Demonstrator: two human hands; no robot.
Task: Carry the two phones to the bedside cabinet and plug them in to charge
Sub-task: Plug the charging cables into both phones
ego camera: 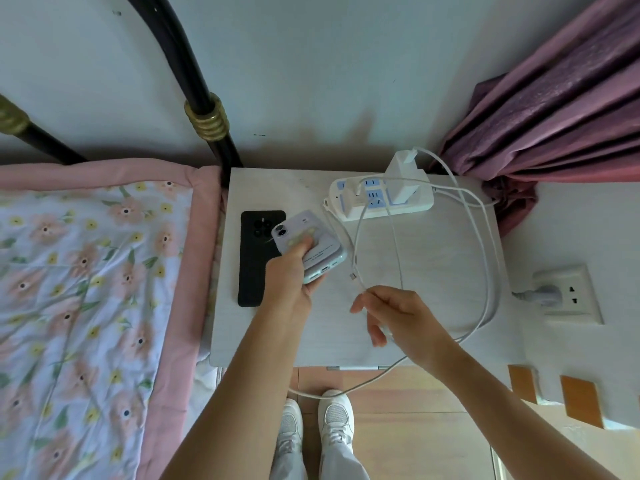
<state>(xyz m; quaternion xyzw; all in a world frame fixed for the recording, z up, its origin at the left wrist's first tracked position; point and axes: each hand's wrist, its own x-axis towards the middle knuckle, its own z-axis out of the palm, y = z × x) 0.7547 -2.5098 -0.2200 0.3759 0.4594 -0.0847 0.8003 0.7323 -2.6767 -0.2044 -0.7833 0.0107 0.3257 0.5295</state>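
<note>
A black phone (pixel 254 258) lies face down on the left part of the white bedside cabinet (pixel 433 271). My left hand (pixel 291 282) holds a lilac phone (pixel 304 242) tilted above the cabinet, its port end toward me. My right hand (pixel 398 317) pinches a white charging cable (pixel 356 271) just below its plug tip, a short way right of the lilac phone's port. A white power strip (pixel 381 199) with a white charger block (pixel 403 174) sits at the cabinet's back. Several white cables loop from it over the cabinet.
A bed with a floral quilt (pixel 86 289) and a black metal frame (pixel 207 133) stands to the left. A purple curtain (pixel 554 116) hangs at the back right. A wall socket (pixel 568 294) with a grey plug is on the right. One cable hangs past the cabinet's front edge.
</note>
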